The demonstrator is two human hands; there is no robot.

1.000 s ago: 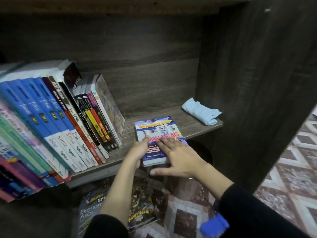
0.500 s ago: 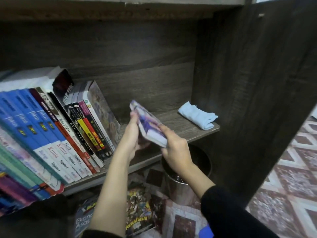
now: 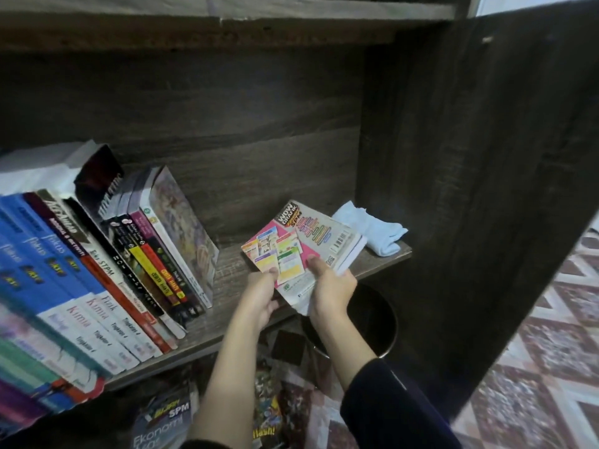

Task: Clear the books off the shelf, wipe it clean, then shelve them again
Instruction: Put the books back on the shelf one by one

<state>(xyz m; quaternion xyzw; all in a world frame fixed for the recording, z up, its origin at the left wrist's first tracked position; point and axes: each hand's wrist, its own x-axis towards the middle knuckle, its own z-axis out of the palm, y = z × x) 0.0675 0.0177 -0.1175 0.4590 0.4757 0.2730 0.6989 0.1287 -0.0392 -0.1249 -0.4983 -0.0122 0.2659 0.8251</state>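
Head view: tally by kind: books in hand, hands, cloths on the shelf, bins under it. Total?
Books in hand: 1, the book
Hands: 2, left hand and right hand, both gripping it
Cloths: 1, blue cloth
Bins: 1, dark bin
Total: 5

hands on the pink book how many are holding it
2: the left hand pinches the pink book at its lower left, the right hand grips its lower right corner. No other hand shows.
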